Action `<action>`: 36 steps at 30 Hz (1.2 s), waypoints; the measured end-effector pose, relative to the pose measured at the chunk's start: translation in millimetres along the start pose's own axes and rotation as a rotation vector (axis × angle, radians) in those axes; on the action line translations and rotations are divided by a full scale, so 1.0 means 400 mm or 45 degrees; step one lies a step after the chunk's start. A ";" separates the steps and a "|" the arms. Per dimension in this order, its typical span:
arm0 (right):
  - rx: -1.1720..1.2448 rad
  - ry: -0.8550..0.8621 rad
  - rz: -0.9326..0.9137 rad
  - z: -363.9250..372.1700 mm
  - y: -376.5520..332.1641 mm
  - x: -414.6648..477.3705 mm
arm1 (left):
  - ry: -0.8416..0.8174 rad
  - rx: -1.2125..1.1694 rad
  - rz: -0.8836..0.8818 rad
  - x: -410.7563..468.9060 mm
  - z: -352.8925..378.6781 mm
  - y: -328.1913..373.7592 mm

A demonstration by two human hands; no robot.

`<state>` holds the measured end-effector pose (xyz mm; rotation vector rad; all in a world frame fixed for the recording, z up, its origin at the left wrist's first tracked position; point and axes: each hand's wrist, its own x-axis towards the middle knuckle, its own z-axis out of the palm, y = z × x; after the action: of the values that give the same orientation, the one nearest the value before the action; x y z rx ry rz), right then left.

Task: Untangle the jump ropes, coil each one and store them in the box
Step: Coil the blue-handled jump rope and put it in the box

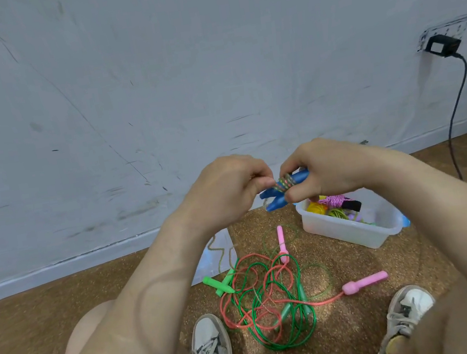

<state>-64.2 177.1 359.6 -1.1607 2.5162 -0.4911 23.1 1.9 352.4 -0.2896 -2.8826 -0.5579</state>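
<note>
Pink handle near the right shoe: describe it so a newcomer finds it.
From the clear plastic box, look toward the person to the tangle of red and green ropes. The pink handle lies at the tangle's right edge, just ahead of the right shoe. Unlike the other pink handle, which points away from the person, it lies sideways, alone.

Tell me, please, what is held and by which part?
Jump rope: right-hand grip clasps its blue handles; left-hand grip pinches the cord wound round them.
</note>
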 end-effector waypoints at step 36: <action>1.439 0.577 0.385 0.047 -0.069 0.042 | 0.071 -0.700 -0.596 0.044 0.119 0.052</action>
<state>-48.2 144.0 352.7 -0.2314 2.0163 -1.8860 3.9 41.8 320.1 0.3379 -2.6813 -1.4104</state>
